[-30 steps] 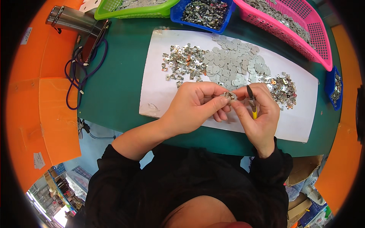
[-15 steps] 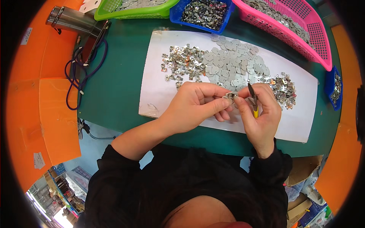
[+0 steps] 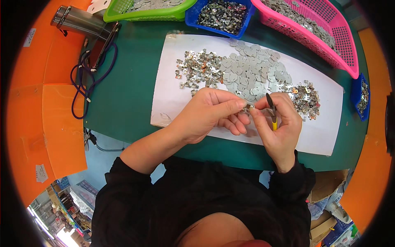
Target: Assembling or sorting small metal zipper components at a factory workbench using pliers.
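Between the fingertips of my left hand (image 3: 214,113) and my right hand (image 3: 280,123) is a small metal part (image 3: 247,108), pinched from both sides and partly hidden by the fingers. A small tool with a dark pointed tip and a yellow handle, which looks like tweezers or snips (image 3: 274,117), is tucked in my right hand. Beyond my hands lies a heap of flat grey plates (image 3: 253,68). Small shiny metal clips (image 3: 199,68) are spread to its left, and another pile of metal clips (image 3: 305,99) lies to its right. All rest on a white sheet (image 3: 168,94).
Along the far edge stand a green basket (image 3: 148,15), a blue bin (image 3: 214,31) of small parts and a pink basket (image 3: 306,45). A smaller blue bin (image 3: 356,96) sits at the right. On the left are a steel flask (image 3: 78,21) and a dark cord (image 3: 105,78).
My left thumb has shifted up and over the small metal part, and the left fingers below have spread slightly. The right hand has moved a little left with the tool still in it.
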`<state>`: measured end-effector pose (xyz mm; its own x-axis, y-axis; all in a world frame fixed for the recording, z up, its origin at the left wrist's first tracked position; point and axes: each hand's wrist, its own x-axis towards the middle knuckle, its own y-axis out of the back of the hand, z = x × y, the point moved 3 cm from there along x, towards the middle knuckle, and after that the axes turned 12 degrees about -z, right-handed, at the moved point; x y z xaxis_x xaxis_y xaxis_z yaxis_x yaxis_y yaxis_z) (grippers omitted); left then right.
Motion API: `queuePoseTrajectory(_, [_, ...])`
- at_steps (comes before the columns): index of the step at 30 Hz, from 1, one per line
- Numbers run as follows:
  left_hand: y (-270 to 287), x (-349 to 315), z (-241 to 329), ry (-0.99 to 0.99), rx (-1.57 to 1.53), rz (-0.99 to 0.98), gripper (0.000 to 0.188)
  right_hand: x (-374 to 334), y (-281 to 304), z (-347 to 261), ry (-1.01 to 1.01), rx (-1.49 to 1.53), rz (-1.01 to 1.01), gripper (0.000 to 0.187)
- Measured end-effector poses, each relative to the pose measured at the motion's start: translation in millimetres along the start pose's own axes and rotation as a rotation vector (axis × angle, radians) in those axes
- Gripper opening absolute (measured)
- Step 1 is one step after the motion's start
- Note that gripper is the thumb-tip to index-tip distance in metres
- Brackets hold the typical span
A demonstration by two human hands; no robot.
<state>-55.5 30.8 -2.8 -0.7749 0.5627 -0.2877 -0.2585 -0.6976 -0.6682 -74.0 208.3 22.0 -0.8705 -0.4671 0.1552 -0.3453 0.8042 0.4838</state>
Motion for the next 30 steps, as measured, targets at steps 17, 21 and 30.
queuePoseTrajectory(17, [-10, 1, -3, -0.101, 0.074, -0.043, 0.028, 1, 3, -3, -0.094, 0.319, -0.069, 0.013])
queuePoseTrajectory(21, [-10, 1, -3, -0.115, 0.137, -0.054, 0.026, -1, 3, -2, -0.119, 0.323, -0.077, 0.013])
queuePoseTrajectory(30, [-16, -1, -2, -0.309, 0.416, -0.062, 0.019, -2, 5, 0, -0.156, 0.415, -0.068, 0.015])
